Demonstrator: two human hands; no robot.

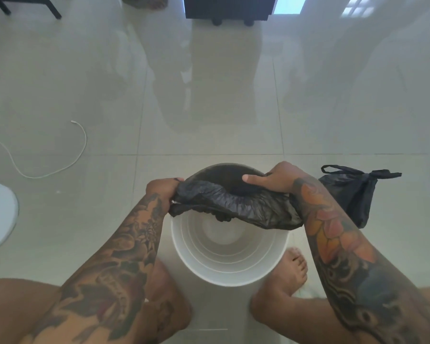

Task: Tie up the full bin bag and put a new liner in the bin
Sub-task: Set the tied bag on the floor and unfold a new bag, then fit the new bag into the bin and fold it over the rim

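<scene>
Liner (233,202) held open over bin (230,274).
Its edges are gripped by left hand (163,191) and right hand (274,178); bin seen bare inside. Tied bag (353,192) lies beside.

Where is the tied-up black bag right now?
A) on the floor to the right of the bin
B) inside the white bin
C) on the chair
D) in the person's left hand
A: the tied bag lies on the floor tiles to the right of the bin, behind the right arm, while both hands hold a different black liner over the bin's mouth.
</scene>
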